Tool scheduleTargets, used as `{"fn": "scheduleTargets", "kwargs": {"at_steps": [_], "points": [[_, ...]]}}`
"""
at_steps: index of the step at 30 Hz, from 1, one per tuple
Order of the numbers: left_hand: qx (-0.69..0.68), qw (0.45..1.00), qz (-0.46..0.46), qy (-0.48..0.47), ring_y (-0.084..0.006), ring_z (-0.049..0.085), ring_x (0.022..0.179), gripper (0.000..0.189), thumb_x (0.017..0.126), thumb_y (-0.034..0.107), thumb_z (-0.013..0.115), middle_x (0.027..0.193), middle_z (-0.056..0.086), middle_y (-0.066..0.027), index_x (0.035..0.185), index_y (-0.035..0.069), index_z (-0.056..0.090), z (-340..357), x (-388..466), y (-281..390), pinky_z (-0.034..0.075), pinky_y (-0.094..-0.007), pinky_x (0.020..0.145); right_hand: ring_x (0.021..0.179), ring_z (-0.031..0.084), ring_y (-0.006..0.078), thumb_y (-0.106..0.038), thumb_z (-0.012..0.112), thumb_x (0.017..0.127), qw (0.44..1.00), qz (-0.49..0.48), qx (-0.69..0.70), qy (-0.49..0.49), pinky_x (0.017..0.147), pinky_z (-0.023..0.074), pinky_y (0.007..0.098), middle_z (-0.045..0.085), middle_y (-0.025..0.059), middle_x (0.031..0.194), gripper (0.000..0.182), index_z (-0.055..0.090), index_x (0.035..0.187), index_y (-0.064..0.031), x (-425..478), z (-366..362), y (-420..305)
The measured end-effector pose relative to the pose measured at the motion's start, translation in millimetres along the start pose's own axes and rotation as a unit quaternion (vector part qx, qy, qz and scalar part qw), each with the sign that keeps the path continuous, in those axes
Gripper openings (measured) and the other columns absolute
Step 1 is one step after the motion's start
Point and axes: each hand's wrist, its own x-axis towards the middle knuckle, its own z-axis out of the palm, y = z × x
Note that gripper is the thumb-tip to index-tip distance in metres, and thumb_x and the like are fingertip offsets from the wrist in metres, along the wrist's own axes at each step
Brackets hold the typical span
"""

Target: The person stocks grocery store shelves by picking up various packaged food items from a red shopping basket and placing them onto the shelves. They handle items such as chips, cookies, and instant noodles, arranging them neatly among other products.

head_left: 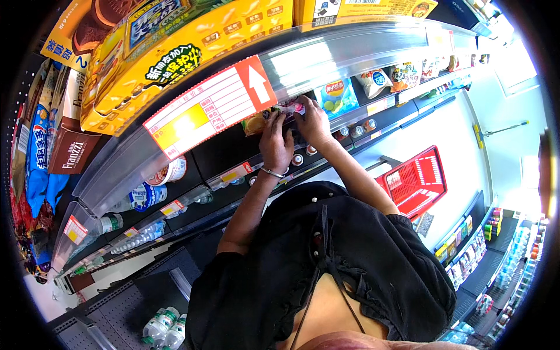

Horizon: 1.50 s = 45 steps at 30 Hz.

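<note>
My left hand (pixel 276 146), with a silver bangle at the wrist, reaches onto a shelf below the top one. Its fingertips rest at a yellow-orange snack packet (pixel 256 124); the thumb stands apart, and whether it grips is unclear. Close on the right, my right hand (pixel 314 122) has its fingers and thumb at the edge of a pink and white packet (pixel 288 107), which lies between both hands. The price strip in front hides part of these packets. A blue Lay's chip bag (pixel 336 97) stands just beyond my right hand.
A clear price-strip edge (pixel 302 65) with a red-bordered tag (pixel 210 107) overhangs my hands. Yellow snack boxes (pixel 188 57) fill the top shelf. Bottles (pixel 358 131) line lower shelves. A red shopping basket (pixel 415 183) is at the right, and bottles (pixel 164 326) stand lower left.
</note>
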Motion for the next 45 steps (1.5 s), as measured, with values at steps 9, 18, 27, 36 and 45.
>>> {"fn": "scheduleTargets", "kwargs": {"at_steps": [9, 18, 27, 36, 45], "points": [[0.190, 0.961, -0.129, 0.156, -0.0274, 0.067, 0.092, 0.056, 0.085, 0.020, 0.078, 0.112, 0.068, -0.0169, 0.131, 0.000, 0.053, -33, 3, -68, 0.054, -0.0387, 0.080, 0.117, 0.059, 0.0444, -0.007, 0.069, 0.085, 0.985, -0.144, 0.085, -0.031, 0.097, 0.0514, 0.0459, 0.057, 0.0238, 0.131, 0.053, 0.050, 0.135, -0.0035, -37, -27, -22], [0.009, 0.958, -0.231, 0.169, -0.0253, 0.073, 0.083, 0.035, 0.084, 0.010, 0.075, 0.097, 0.072, -0.0121, 0.115, 0.001, 0.061, -30, 4, -59, 0.056, -0.0342, 0.077, 0.115, 0.062, 0.0407, -0.011, 0.069, 0.086, 0.977, -0.132, 0.057, -0.157, 0.097, 0.0532, 0.0442, 0.058, 0.0258, 0.133, 0.054, 0.051, 0.136, 0.0007, -30, 14, -36], [-0.141, 0.955, -0.150, 0.213, -0.0190, 0.062, 0.099, 0.034, 0.107, 0.028, 0.050, 0.105, 0.062, -0.0114, 0.115, 0.000, 0.066, -45, -19, 6, 0.050, -0.0325, 0.088, 0.092, 0.070, 0.0246, -0.042, 0.068, 0.096, 0.929, -0.052, 0.273, -0.243, 0.081, 0.0556, 0.0349, 0.069, 0.0227, 0.109, 0.059, 0.055, 0.131, 0.0040, -39, 8, -59], [-0.090, 0.971, -0.085, 0.204, -0.0144, 0.063, 0.093, 0.023, 0.102, 0.015, 0.058, 0.109, 0.063, -0.0086, 0.121, 0.003, 0.065, -39, -24, -16, 0.052, -0.0266, 0.081, 0.113, 0.063, 0.0229, -0.009, 0.067, 0.095, 0.818, 0.175, 0.501, -0.224, 0.102, 0.0485, 0.0326, 0.065, 0.0175, 0.125, 0.046, 0.052, 0.134, 0.0101, -19, 53, -20], [-0.215, 0.936, -0.255, 0.114, -0.0132, 0.066, 0.086, 0.026, 0.091, 0.002, 0.069, 0.098, 0.071, -0.0068, 0.116, -0.003, 0.065, -44, -8, -69, 0.055, -0.0286, 0.079, 0.112, 0.063, 0.0209, -0.007, 0.064, 0.097, 0.829, 0.191, 0.484, -0.205, 0.099, 0.0489, 0.0310, 0.065, 0.0160, 0.122, 0.047, 0.050, 0.138, 0.0085, -17, 41, -31]]}}
